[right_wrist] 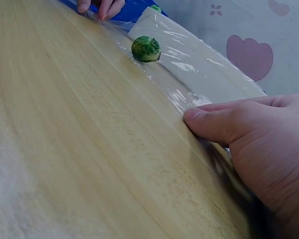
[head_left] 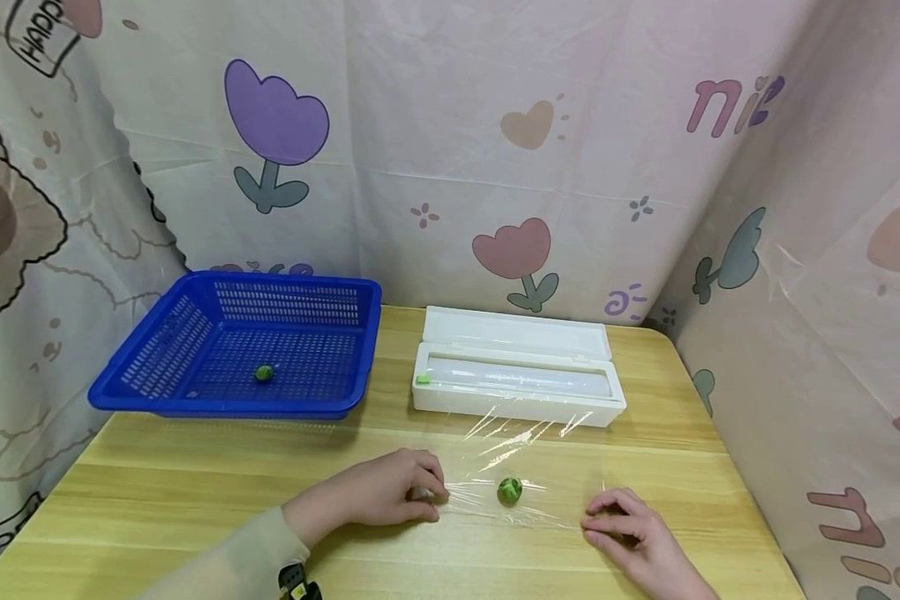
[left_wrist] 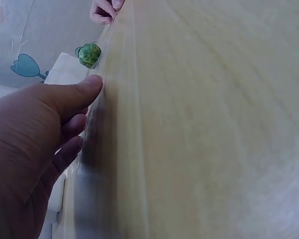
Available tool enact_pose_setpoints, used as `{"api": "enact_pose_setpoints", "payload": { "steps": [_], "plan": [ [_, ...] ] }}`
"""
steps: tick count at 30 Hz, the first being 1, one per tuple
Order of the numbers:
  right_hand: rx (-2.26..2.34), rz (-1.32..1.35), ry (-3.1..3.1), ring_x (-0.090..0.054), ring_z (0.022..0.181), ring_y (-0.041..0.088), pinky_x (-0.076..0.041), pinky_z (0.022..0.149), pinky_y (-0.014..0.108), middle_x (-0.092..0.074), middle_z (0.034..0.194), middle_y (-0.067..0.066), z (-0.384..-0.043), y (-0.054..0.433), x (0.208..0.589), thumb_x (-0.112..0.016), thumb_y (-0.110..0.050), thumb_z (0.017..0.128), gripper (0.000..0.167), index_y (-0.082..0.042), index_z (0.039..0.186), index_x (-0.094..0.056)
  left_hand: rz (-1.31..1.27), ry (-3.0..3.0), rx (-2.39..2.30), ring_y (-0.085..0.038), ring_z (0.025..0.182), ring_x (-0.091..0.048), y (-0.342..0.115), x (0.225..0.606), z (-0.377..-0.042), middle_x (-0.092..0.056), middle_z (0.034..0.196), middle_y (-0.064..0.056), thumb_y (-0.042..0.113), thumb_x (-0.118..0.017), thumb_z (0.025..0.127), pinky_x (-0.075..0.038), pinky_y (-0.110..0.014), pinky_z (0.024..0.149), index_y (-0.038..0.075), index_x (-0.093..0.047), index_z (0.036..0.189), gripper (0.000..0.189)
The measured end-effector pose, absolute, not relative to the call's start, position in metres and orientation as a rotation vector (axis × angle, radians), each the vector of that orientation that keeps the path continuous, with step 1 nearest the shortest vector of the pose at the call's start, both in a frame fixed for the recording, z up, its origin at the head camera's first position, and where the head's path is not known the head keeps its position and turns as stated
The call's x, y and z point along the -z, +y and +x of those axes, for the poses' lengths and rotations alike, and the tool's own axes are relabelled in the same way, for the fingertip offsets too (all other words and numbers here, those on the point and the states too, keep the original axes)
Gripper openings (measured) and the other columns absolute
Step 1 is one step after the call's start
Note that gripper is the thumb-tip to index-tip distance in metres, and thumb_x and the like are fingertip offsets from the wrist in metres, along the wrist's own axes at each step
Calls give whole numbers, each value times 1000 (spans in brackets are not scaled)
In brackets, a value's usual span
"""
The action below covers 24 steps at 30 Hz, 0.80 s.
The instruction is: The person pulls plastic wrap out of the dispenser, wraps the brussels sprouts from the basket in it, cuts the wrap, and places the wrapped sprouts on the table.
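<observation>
A sheet of clear cling film point(head_left: 487, 467) stretches toward me from a white dispenser box point(head_left: 517, 404) whose lid stands raised. One Brussels sprout point(head_left: 509, 491) sits on the film near its front edge, between my hands. My left hand point(head_left: 401, 490) pinches the film's front left corner, wrinkling it. At the front right corner, my right hand point(head_left: 641, 533) holds the film between thumb and fingers. In the right wrist view, the right thumb point(right_wrist: 204, 119) lies against the film's edge, with the sprout point(right_wrist: 146, 49) beyond it.
A blue plastic basket point(head_left: 345, 400) stands at the back left of the wooden table point(head_left: 217, 467), with another Brussels sprout point(head_left: 264, 373) inside. Inside the box lies the film roll point(head_left: 517, 377); a small green piece point(head_left: 423, 379) is at its left end. A printed curtain point(head_left: 420, 125) hangs behind.
</observation>
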State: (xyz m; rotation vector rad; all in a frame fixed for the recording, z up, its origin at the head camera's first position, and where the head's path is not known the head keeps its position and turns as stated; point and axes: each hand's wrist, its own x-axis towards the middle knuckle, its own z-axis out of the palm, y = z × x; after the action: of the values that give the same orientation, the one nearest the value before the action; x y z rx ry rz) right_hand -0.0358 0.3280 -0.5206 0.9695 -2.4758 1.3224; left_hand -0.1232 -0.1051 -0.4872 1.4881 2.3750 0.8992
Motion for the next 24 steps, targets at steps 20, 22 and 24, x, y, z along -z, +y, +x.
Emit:
{"api": "enact_pose_setpoints", "payload": {
  "steps": [20, 22, 24],
  "plan": [
    [-1275, 915, -2537, -61, 107, 17, -55, 84, 17, -66, 115, 1, -38, 328, 520, -78, 15, 86, 43, -20, 109, -81, 1719, 2568, -767, 0, 98, -56, -117, 494, -122, -60, 102, 11, 21, -73, 103, -46, -13, 93, 19, -79, 101, 7],
    [-1263, 915, -2529, -60, 107, 15, -53, 85, 17, -66, 114, 1, -38, 327, 520, -77, 16, 86, 42, -21, 107, -80, 1741, 2571, -772, 0, 96, -56, -116, 495, -122, -60, 100, 11, 19, -73, 103, -46, -12, 92, 20, -78, 99, 7],
    [-1249, 912, -2538, -59, 106, 13, -52, 86, 16, -67, 114, 1, -39, 326, 519, -75, 16, 88, 41, -21, 107, -78, 1751, 2578, -773, 0, 94, -56, -116, 496, -122, -59, 98, 12, 17, -71, 104, -46, -12, 90, 20, -74, 98, 8]
  ]
}}
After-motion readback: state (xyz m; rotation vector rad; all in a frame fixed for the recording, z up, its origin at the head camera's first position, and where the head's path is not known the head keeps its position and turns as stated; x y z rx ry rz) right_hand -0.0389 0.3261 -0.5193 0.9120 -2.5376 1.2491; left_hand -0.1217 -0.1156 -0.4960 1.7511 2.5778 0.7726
